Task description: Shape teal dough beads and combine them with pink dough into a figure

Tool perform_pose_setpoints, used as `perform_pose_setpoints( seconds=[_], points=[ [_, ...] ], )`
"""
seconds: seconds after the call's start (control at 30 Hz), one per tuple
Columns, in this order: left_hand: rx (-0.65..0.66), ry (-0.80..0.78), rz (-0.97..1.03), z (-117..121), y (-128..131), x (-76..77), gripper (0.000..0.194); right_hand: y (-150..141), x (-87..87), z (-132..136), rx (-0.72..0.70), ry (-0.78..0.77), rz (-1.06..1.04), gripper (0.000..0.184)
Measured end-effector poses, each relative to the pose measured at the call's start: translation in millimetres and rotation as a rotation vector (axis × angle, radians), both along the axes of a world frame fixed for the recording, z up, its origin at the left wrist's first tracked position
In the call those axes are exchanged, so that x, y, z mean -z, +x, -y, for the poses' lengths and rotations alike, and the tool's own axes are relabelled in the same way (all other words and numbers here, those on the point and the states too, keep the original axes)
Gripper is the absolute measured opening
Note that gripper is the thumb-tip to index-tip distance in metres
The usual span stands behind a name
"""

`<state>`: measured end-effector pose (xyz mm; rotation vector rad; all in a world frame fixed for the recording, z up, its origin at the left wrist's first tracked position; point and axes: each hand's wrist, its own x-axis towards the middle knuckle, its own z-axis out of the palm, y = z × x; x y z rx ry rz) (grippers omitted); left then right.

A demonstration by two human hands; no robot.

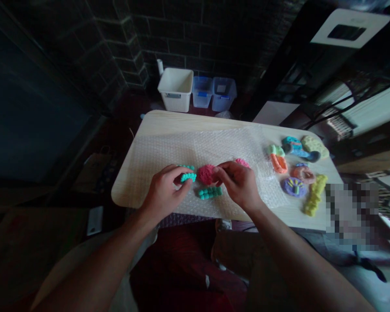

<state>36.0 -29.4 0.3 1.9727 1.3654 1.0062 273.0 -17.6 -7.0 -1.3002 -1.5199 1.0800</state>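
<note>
My left hand is closed, thumb and fingers pinching a teal bumpy strip; more teal shows just behind it. My right hand has its fingertips pressed on the right edge of a dark pink, rough-textured round piece. A second teal bumpy piece lies on the bubble wrap below the pink one. Partly hidden behind my right hand is a lighter pink piece. What these soft-looking pieces are made of, I cannot tell.
On the right of the wooden table lie an orange and green piece, a blue one, a purple disc and a yellow strip. Beyond the far edge stand a white bin and two clear bluish boxes.
</note>
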Motion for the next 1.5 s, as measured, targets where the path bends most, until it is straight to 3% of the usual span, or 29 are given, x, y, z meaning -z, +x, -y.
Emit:
perform_pose_setpoints(
  seconds=[0.1, 0.4, 0.57, 0.77, 0.97, 1.1, 1.23, 1.5],
  points=[
    [-0.003, -0.004, 0.004, -0.3, -0.3, -0.3, 0.016, 0.7, 2.9, -1.1, -0.011, 0.01, 0.066, 0.042],
    [-0.004, 0.014, 0.017, 0.2, -2.5, 3.1, 0.017, 3.8, 20.6, -4.4, -0.01, 0.152, 0.135, 0.028],
    [-0.003, 0.015, 0.013, -0.1, -1.7, 3.4, 0.017, 3.2, 15.7, -3.1, -0.008, 0.136, 0.153, 0.019],
    [-0.006, 0.034, 0.01, 0.0, -1.7, 3.5, 0.017, 2.7, 7.7, -2.0, 0.003, 0.075, 0.224, 0.04],
    [-0.004, 0.047, 0.01, 0.2, -2.0, 5.3, 0.016, 2.1, 11.2, -2.5, -0.026, 0.132, 0.223, 0.019],
    [0.0, 0.038, 0.018, 0.7, -1.4, 4.7, 0.016, -1.2, 3.9, -1.2, -0.036, 0.141, 0.301, 0.03],
    [0.001, 0.038, 0.014, 0.7, -1.4, 3.8, 0.016, -2.1, -1.2, 1.4, -0.066, 0.058, 0.221, 0.034],
    [-0.006, 0.012, -0.002, 1.6, -1.6, 2.1, 0.016, 0.1, 8.8, -0.8, -0.035, 0.139, 0.143, 0.011]
  ],
)
